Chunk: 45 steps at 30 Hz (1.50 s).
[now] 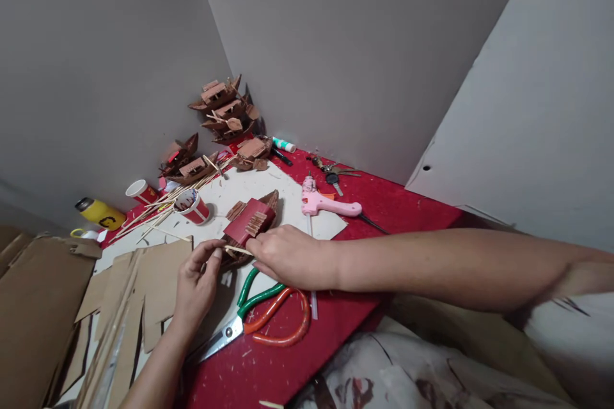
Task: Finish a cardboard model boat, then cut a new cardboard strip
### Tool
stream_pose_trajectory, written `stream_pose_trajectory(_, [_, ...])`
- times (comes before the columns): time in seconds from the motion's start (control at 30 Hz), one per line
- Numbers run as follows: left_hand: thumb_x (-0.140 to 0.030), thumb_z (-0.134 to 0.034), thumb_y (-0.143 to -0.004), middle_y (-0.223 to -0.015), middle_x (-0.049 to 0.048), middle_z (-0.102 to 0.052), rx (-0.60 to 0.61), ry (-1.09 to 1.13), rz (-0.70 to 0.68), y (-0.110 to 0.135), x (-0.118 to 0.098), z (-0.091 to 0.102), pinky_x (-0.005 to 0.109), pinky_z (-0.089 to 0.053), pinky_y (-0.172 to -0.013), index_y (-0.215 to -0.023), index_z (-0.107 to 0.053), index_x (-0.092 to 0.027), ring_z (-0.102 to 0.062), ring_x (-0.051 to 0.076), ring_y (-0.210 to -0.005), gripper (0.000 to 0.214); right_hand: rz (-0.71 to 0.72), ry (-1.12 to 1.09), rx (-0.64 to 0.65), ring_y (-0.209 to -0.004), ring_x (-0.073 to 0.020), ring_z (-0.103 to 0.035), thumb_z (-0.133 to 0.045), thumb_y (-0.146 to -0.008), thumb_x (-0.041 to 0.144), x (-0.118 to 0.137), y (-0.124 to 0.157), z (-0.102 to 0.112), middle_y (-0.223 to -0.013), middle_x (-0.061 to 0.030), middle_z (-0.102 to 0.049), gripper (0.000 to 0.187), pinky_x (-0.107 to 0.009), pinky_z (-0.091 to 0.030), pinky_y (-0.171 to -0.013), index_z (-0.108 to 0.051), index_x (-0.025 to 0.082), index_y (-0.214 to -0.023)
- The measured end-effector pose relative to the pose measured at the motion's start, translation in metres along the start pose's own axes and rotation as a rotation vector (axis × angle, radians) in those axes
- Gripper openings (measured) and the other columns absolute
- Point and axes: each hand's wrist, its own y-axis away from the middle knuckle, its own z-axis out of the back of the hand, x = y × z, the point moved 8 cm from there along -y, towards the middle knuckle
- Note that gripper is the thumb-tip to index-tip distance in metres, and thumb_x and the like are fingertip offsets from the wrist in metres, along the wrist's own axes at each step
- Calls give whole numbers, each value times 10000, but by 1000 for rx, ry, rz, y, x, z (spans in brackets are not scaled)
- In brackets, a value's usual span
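A small brown model boat (272,199) with a red cabin roof (244,220) rests on a white sheet in front of me. On that roof lies a ribbed, light-brown piece (256,223). Just over the boat's near end, a thin wooden stick (238,250) spans between my two hands. My left hand (199,275) pinches its left end between thumb and finger. The fingers of my right hand (283,257) are closed at its other end, partly hidden behind the hand itself. Below my right hand lie scissors (268,316) with green and orange handles.
A pink glue gun (330,204) and keys (334,180) lie at the right. Several finished boats (215,94) are stacked by the wall corner. Paper cups (196,212), wooden sticks (158,208), a yellow bottle (103,214) and cardboard pieces (160,271) occupy the left.
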Motion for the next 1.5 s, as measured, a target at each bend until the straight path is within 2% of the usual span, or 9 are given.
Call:
stream_pose_trajectory(0.23, [-328,-616,-807,-1017,61,-679,-27,135,39,4,3,4,307,-490,-828,-1061,-623,-210,-634,198,-945,280,-41,-107,-29,-716,-219,-665,-455,-870,213,-7,-4,-11,-832,-89,-704,158,-284,-397,-569,-585,149,-932])
stream_pose_trajectory(0.33, [-330,-644,-780,-982,55,-671,-62,-5,4,7,-3,13,330,-481,-842,-980,-621,-218,-624,213,-953,230,-64,-143,-25,-726,-212,-662,-476,-857,222,-8,-3,-13,-834,-90,-704,159,-276,-396,-584,-598,152,-930])
stream_pose_trajectory(0.47, [-337,-657,-771,-945,48,-656,-48,-271,-109,7,-8,17,385,-445,-879,-940,-634,-242,-602,232,-939,195,-68,-155,-14,-759,-207,-663,-475,-852,206,-6,-4,-11,-871,-89,-713,166,-270,-401,-606,-615,156,-924])
stream_pose_trajectory(0.57, [-326,-677,-756,-980,56,-649,-24,-343,-253,4,-11,13,430,-417,-926,-900,-665,-245,-559,252,-1015,166,-75,-140,5,-778,-214,-666,-476,-850,209,-5,-5,-9,-882,-85,-716,169,-268,-401,-603,-623,158,-915])
stream_pose_trajectory(0.67, [-327,-681,-759,-1055,54,-653,3,-376,-315,2,-9,9,471,-369,-996,-887,-709,-264,-492,265,-1136,146,-71,-122,3,-793,-227,-671,-480,-846,220,-4,-6,-7,-887,-80,-716,170,-272,-399,-601,-627,162,-907])
stream_pose_trajectory(0.83, [-335,-675,-773,-1166,62,-647,47,-292,-274,-1,2,6,505,-270,-1081,-892,-738,-274,-401,263,-1273,147,-86,-130,-5,-787,-233,-673,-487,-836,238,-4,-6,-7,-875,-69,-719,184,-273,-388,-591,-640,180,-920])
stream_pose_trajectory(1.1, [-363,-690,-759,-1231,63,-631,49,-108,-111,-3,16,1,487,-190,-1121,-874,-757,-281,-329,246,-1339,156,-111,-126,21,-766,-223,-666,-498,-834,249,-5,-7,-6,-857,-70,-723,205,-271,-377,-583,-658,184,-943])
stream_pose_trajectory(1.27, [-365,-690,-760,-1227,58,-636,70,-68,-70,-3,17,-1,488,-197,-1117,-887,-756,-294,-351,246,-1325,161,-95,-142,22,-806,-231,-671,-497,-824,231,-5,-8,-8,-894,-76,-729,224,-269,-390,-605,-673,196,-958])
stream_pose_trajectory(1.5, [-337,-656,-800,-1148,42,-679,119,-79,-115,-3,13,-6,477,-176,-1124,-909,-748,-314,-435,220,-1262,145,-68,-164,30,-831,-219,-667,-515,-824,220,-5,-9,-9,-901,-75,-732,219,-261,-403,-641,-690,199,-954])
